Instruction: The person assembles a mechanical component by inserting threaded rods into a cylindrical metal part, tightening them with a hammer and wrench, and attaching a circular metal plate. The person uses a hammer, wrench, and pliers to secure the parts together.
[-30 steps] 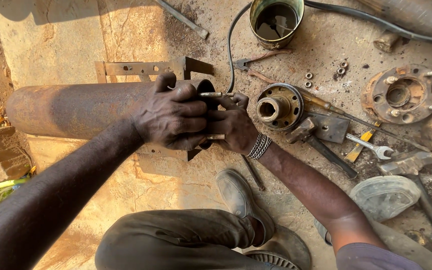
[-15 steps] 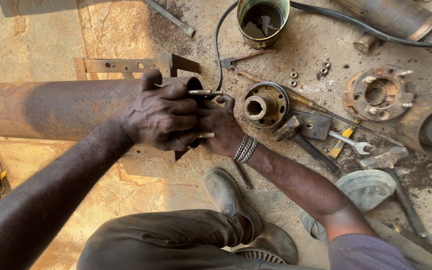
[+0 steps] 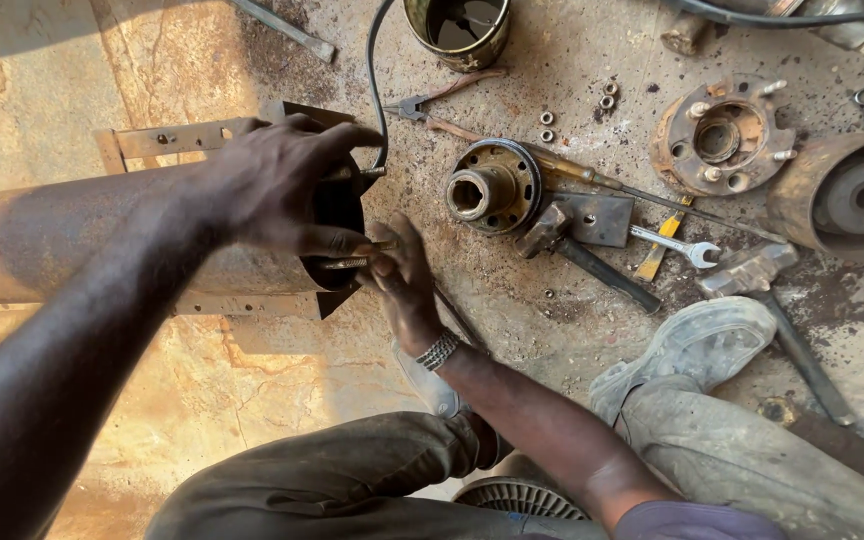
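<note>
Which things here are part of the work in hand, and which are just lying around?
In hand:
left hand gripping the end of the rusty pipe
right hand at a bolt on the pipe's rim

Lying about:
wheel hub
hammer
spanner
pliers
tin can
loose nuts

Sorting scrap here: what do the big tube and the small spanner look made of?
Big tube: likely steel, bare and rusted, judging by its brown, blotchy skin. Small spanner: probably plated or polished steel, since it shines silvery with no visible rust.
</note>
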A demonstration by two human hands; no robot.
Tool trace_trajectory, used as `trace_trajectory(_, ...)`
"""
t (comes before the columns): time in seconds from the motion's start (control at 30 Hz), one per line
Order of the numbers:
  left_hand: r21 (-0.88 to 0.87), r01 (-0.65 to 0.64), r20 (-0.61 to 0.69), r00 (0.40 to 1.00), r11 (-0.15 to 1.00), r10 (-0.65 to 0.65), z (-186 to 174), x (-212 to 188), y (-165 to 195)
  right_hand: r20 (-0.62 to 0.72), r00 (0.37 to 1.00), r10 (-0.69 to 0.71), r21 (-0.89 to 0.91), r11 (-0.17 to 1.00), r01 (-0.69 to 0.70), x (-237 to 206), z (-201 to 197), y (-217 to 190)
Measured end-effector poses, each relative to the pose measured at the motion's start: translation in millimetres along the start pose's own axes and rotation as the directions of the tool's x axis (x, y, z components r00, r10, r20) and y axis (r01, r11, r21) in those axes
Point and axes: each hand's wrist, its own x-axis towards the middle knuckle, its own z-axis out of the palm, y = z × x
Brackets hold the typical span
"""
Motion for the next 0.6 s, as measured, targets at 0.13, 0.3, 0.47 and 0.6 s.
trace_trajectory(0.13,0.137,0.373,0.368,0.841,0.918,-0.396,0.7,22.2,6.1,-0.044,0.998,-0.038,0.332,0.942,0.051,-4.9,47.4,3.0)
trace_trajectory(0.3,-0.225,0.51,0.209,0.857,0.83,-0.47,-4.4,14.6,2.6,-0.237,0.97,-0.044,0.459,0.875,0.152,-38.2,93.4,-32.6)
trace_trajectory(0.47,-0.134,0.807,0.494,0.558,0.575,-0.667,3.7,48.0,-8.8,-0.571,0.813,-0.114,-0.019,0.992,0.126,7.0,123.0,-20.8)
trace_trajectory(0.6,-0.183,0.867,0.501,0.487,0.463,-0.715,1.6,56.1,0.2,-0.507,0.829,-0.237,-0.052,0.968,0.245,24.2,109.1,19.2)
